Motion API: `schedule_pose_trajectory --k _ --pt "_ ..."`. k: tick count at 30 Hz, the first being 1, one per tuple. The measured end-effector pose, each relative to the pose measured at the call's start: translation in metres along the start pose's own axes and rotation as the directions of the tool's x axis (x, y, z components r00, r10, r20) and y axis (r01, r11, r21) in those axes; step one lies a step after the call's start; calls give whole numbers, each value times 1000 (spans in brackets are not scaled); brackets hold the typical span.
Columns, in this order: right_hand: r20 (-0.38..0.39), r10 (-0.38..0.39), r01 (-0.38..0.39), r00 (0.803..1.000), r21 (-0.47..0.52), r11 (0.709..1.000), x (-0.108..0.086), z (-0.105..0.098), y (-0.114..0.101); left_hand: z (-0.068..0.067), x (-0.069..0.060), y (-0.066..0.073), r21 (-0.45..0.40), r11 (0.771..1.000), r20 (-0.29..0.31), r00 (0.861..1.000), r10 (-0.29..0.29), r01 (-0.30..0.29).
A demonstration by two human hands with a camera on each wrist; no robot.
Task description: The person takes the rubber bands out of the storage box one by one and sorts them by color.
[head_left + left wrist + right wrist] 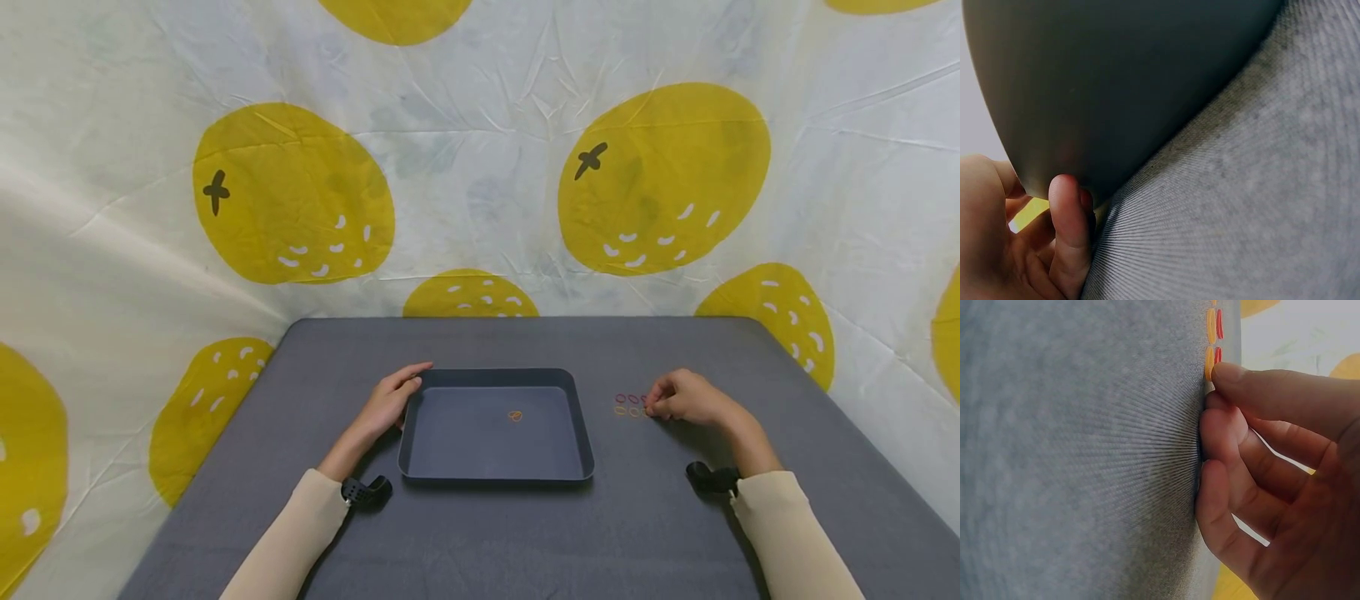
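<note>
My left hand (388, 402) grips the left rim of a dark grey tray (495, 481) near its back corner. In the left wrist view its fingers (1067, 215) rest against the outside of the tray's wall. Orange rubber bands (515, 416) lie inside the tray, overlapping. To the right of the tray, my right hand (690, 398) pinches at the near end of a row of yellow rubber bands (1209, 362), its thumb at the last one's edge. Its other fingertips rest on the table; the index fingertip is mostly hidden. Behind the yellow row lie red rubber bands (633, 399).
A grey cloth covers the table (525, 542). A white curtain (480, 183) with large yellow fruit prints hangs behind and along the sides. Each wrist wears a black camera (367, 493) on a strap.
</note>
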State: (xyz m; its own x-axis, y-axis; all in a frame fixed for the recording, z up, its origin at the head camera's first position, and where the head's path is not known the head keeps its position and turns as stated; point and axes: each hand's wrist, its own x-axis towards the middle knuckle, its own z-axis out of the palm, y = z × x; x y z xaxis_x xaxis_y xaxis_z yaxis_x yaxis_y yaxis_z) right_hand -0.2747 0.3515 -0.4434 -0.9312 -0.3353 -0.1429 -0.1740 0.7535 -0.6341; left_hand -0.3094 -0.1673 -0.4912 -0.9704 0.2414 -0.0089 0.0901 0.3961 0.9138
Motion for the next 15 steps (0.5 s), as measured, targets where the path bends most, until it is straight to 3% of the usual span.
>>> schedule_pose_trajectory --k 15 --pt "-2 2 -2 1000 -5 1000 -1 -10 -10 -1 0 4 -7 1000 -4 1000 -8 8"
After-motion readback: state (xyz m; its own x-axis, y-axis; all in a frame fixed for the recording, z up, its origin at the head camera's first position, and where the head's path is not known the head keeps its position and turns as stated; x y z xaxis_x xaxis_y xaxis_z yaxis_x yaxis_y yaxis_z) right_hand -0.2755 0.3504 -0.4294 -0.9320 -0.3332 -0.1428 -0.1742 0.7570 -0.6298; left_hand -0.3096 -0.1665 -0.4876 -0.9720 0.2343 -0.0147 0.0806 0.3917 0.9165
